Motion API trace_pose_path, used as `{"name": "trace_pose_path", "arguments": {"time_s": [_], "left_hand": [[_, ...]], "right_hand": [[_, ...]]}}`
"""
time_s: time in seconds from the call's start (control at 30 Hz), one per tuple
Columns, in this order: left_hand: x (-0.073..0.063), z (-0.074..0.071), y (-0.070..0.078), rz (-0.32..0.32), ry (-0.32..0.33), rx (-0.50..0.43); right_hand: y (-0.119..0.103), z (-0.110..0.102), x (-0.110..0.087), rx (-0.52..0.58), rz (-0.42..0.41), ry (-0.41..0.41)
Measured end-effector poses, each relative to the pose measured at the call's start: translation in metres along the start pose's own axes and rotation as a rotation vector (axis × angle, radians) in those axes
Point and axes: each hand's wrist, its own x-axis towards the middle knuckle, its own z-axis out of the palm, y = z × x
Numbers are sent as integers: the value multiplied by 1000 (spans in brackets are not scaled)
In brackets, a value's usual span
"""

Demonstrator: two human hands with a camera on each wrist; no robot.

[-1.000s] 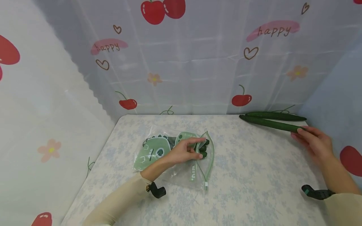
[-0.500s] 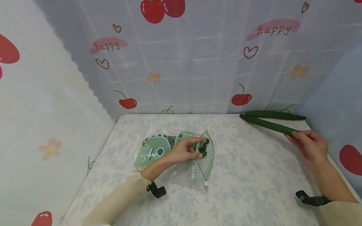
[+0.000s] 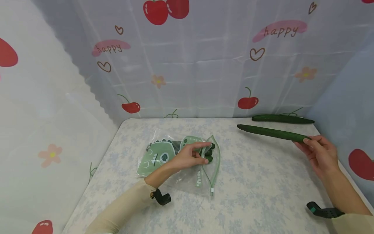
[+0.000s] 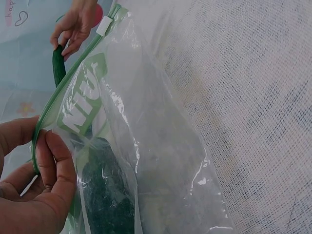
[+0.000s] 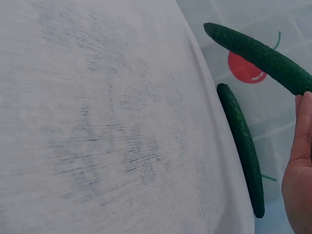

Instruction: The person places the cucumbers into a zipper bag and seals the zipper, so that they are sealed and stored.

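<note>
A clear zip bag [image 3: 187,187] with green cartoon prints lies flat on the table, several dark green cucumbers [image 3: 208,158] showing at its mouth. My left hand [image 3: 188,157] holds that mouth, index finger and thumb spread along the opening; in the left wrist view its fingers curl at the green zip edge [image 4: 63,85]. Over at the right, my right hand [image 3: 321,156] pinches one long cucumber [image 3: 268,132] by its near end, the far end pointing left. The right wrist view has this held cucumber [image 5: 258,53] raised, with the hand partly cut off by the frame.
Another cucumber [image 3: 283,119] lies along the table's back edge at the right. The bag's white slider [image 3: 212,191] sits at its near corner. A patterned cloth covers the table [image 3: 248,195], and printed curtains [image 3: 195,65] stand behind and at both sides.
The right hand has lifted the long cucumber away from the one at the back edge and shifted it left and nearer. The left hand and the bag have stayed put.
</note>
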Motion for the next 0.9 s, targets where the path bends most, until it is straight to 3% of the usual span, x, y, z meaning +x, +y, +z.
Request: {"name": "trace_pose_path", "arguments": {"time_s": [0.27,0.7,0.9], "left_hand": [[1,0,-1,8,17,16],[1,1,0,23,6,18],[1,1,-1,21,3,11]], "right_hand": [[5,8,-12,14,-23,-164],[16,21,-37,-98,-17,-254],[23,26,-43,-77,11,-315]]}}
